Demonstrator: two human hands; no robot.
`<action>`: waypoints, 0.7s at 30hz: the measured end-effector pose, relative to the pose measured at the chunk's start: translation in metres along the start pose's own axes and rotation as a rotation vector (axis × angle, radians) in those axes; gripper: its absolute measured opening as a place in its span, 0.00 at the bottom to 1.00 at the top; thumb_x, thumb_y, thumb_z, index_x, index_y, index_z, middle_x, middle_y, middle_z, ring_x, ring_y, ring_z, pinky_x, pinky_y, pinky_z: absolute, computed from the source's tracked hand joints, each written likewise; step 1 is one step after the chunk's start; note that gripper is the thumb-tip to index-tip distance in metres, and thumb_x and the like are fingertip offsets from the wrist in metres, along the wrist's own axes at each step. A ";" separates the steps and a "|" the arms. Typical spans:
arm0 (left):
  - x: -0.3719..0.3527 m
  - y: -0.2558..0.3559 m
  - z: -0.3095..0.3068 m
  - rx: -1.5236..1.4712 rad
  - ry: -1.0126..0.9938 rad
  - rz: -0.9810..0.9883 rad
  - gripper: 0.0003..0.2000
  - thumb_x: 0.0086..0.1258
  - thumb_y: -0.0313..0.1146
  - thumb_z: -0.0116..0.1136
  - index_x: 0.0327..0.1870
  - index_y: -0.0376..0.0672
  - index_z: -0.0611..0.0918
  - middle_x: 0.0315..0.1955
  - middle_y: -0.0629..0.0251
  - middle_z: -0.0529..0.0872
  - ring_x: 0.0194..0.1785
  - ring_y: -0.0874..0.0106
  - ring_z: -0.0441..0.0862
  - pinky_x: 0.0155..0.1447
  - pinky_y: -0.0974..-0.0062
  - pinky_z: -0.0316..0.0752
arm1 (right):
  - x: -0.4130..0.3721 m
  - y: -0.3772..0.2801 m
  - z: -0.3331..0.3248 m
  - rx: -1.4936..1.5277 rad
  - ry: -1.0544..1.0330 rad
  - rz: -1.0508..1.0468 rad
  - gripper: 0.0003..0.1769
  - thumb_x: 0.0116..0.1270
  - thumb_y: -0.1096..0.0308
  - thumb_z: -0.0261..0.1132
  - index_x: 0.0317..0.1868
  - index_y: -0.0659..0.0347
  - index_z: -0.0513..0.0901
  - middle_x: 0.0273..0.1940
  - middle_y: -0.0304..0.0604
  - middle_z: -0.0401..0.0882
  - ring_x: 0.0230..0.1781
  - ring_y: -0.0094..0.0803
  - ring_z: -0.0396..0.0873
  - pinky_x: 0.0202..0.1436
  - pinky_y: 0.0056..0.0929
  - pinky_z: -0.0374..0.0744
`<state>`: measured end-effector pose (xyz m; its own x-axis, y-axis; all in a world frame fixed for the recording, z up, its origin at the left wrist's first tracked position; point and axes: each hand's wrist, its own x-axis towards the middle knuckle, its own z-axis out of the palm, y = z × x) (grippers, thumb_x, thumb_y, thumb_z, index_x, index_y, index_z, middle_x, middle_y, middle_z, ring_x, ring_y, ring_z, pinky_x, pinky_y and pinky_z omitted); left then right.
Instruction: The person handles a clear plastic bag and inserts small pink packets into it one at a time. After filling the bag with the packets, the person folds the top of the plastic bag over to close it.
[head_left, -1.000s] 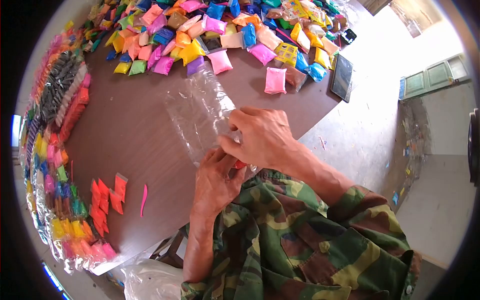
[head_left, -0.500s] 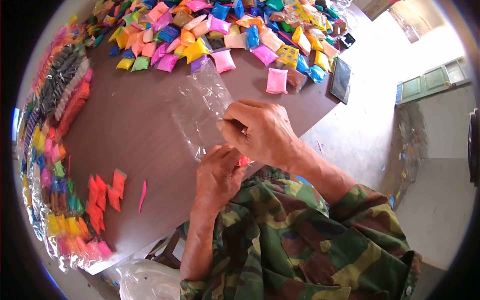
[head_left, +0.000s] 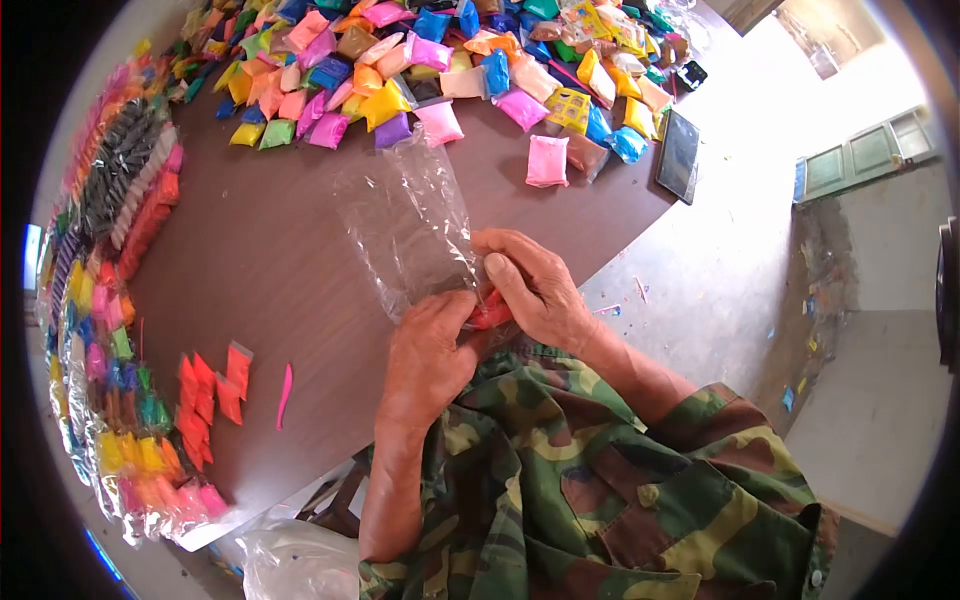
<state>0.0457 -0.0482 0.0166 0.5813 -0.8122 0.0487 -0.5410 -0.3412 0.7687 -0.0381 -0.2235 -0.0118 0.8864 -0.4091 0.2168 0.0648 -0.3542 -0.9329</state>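
Observation:
A clear plastic bag [head_left: 410,215] stretches from my hands toward the packet pile, with a red packet [head_left: 490,312] at its near end. My left hand [head_left: 432,350] is closed on the near edge of the bag, its fingertips beside the red packet. On the other side, my right hand [head_left: 535,290] is closed round the red packet, thumb on top, fingers partly hidden by the plastic. Both hands are close together in front of my camouflage shirt.
Many coloured packets [head_left: 385,103] lie heaped across the far side of the brown table [head_left: 260,250]. Bagged packets line the left edge. Several red packets [head_left: 195,385] and a pink tool [head_left: 286,396] lie at the left; a dark phone [head_left: 679,156] rests on the right edge.
My right hand has lowered and turned from above the left hand to the red packet. The clear bag is spread wider, and more of the red packet shows.

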 end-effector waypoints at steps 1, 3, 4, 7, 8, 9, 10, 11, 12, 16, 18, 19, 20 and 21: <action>0.002 0.002 0.000 -0.002 -0.016 0.006 0.15 0.65 0.24 0.70 0.53 0.41 0.85 0.49 0.54 0.91 0.56 0.48 0.86 0.60 0.51 0.79 | 0.000 0.001 0.001 0.028 0.010 0.033 0.17 0.85 0.68 0.61 0.64 0.70 0.84 0.53 0.56 0.87 0.52 0.44 0.88 0.58 0.38 0.84; 0.003 0.004 -0.004 -0.031 -0.047 0.002 0.15 0.66 0.24 0.70 0.54 0.40 0.85 0.49 0.53 0.90 0.57 0.48 0.86 0.61 0.51 0.80 | 0.000 0.006 0.002 0.079 0.014 0.063 0.16 0.84 0.69 0.62 0.64 0.70 0.84 0.50 0.54 0.87 0.50 0.40 0.88 0.56 0.35 0.84; 0.003 0.005 -0.005 -0.044 -0.060 -0.002 0.16 0.66 0.23 0.69 0.55 0.40 0.85 0.50 0.52 0.90 0.58 0.48 0.86 0.62 0.51 0.80 | 0.002 0.007 0.004 0.105 0.013 0.077 0.16 0.84 0.69 0.62 0.64 0.69 0.84 0.49 0.53 0.87 0.49 0.38 0.88 0.55 0.34 0.84; -0.004 -0.001 -0.001 -0.077 0.035 -0.069 0.18 0.66 0.22 0.69 0.57 0.40 0.86 0.50 0.51 0.90 0.59 0.47 0.85 0.62 0.50 0.80 | 0.003 -0.004 0.012 0.309 -0.041 0.222 0.15 0.83 0.70 0.64 0.64 0.69 0.84 0.47 0.49 0.87 0.47 0.33 0.87 0.53 0.32 0.84; -0.009 -0.001 -0.003 -0.032 0.082 -0.071 0.18 0.66 0.21 0.69 0.57 0.40 0.86 0.50 0.51 0.89 0.59 0.47 0.86 0.61 0.51 0.80 | 0.005 -0.008 0.015 0.339 -0.080 0.233 0.16 0.85 0.70 0.63 0.65 0.69 0.83 0.49 0.48 0.87 0.49 0.32 0.87 0.54 0.32 0.84; -0.015 0.001 -0.006 0.014 0.129 -0.073 0.19 0.66 0.21 0.69 0.58 0.40 0.86 0.50 0.51 0.89 0.58 0.47 0.86 0.60 0.51 0.81 | 0.008 -0.012 0.020 0.369 -0.120 0.244 0.16 0.86 0.69 0.62 0.66 0.69 0.83 0.50 0.46 0.87 0.50 0.30 0.86 0.56 0.31 0.84; -0.022 0.001 -0.008 0.059 0.176 -0.076 0.19 0.66 0.20 0.69 0.59 0.40 0.86 0.50 0.52 0.89 0.58 0.46 0.86 0.59 0.51 0.81 | 0.011 -0.014 0.026 0.399 -0.162 0.256 0.16 0.87 0.69 0.62 0.66 0.70 0.83 0.52 0.44 0.88 0.52 0.29 0.85 0.58 0.31 0.84; -0.027 0.000 -0.010 0.051 0.206 -0.097 0.20 0.65 0.20 0.69 0.59 0.40 0.86 0.50 0.52 0.88 0.58 0.46 0.86 0.59 0.52 0.82 | 0.014 -0.013 0.033 0.320 -0.173 0.141 0.16 0.86 0.69 0.62 0.66 0.70 0.83 0.53 0.46 0.88 0.52 0.32 0.86 0.58 0.32 0.84; -0.033 -0.003 -0.011 0.045 0.237 -0.118 0.20 0.65 0.19 0.68 0.60 0.40 0.86 0.50 0.53 0.88 0.57 0.47 0.86 0.58 0.52 0.82 | 0.018 -0.009 0.043 0.242 -0.184 0.024 0.16 0.86 0.70 0.62 0.66 0.70 0.83 0.54 0.49 0.88 0.53 0.35 0.87 0.59 0.33 0.84; -0.041 -0.013 -0.017 0.065 0.234 -0.128 0.22 0.65 0.19 0.69 0.62 0.41 0.86 0.50 0.53 0.86 0.55 0.47 0.86 0.56 0.52 0.83 | 0.022 -0.004 0.055 0.050 -0.056 -0.171 0.16 0.80 0.71 0.67 0.63 0.69 0.85 0.56 0.56 0.87 0.52 0.50 0.88 0.56 0.41 0.86; -0.034 -0.017 -0.012 0.027 0.222 -0.116 0.22 0.65 0.19 0.69 0.61 0.40 0.86 0.49 0.53 0.86 0.54 0.47 0.85 0.56 0.52 0.82 | 0.019 -0.005 0.049 0.039 0.029 -0.100 0.15 0.79 0.72 0.68 0.60 0.69 0.85 0.57 0.55 0.86 0.52 0.48 0.88 0.55 0.39 0.85; -0.031 -0.019 -0.010 0.009 0.212 -0.104 0.22 0.64 0.19 0.69 0.61 0.40 0.86 0.48 0.53 0.86 0.54 0.47 0.85 0.56 0.51 0.82 | 0.016 -0.005 0.047 0.039 0.030 -0.086 0.14 0.78 0.72 0.68 0.60 0.69 0.85 0.56 0.55 0.86 0.51 0.48 0.88 0.55 0.39 0.85; -0.030 -0.021 -0.010 0.010 0.186 -0.095 0.22 0.64 0.19 0.69 0.62 0.40 0.85 0.49 0.54 0.87 0.54 0.47 0.85 0.57 0.52 0.82 | 0.014 -0.004 0.044 0.036 0.035 -0.069 0.13 0.78 0.72 0.69 0.59 0.68 0.85 0.56 0.55 0.85 0.51 0.48 0.88 0.55 0.39 0.85; -0.029 -0.021 -0.009 0.021 0.189 -0.078 0.23 0.64 0.19 0.69 0.62 0.40 0.85 0.50 0.54 0.87 0.54 0.47 0.85 0.58 0.52 0.82 | 0.012 -0.003 0.043 0.034 0.044 -0.051 0.13 0.78 0.72 0.69 0.58 0.68 0.85 0.56 0.55 0.85 0.51 0.47 0.88 0.55 0.38 0.85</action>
<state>0.0457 -0.0130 0.0047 0.7246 -0.6803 0.1103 -0.5016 -0.4107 0.7614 -0.0083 -0.1906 -0.0185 0.8607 -0.4281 0.2756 0.1251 -0.3469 -0.9295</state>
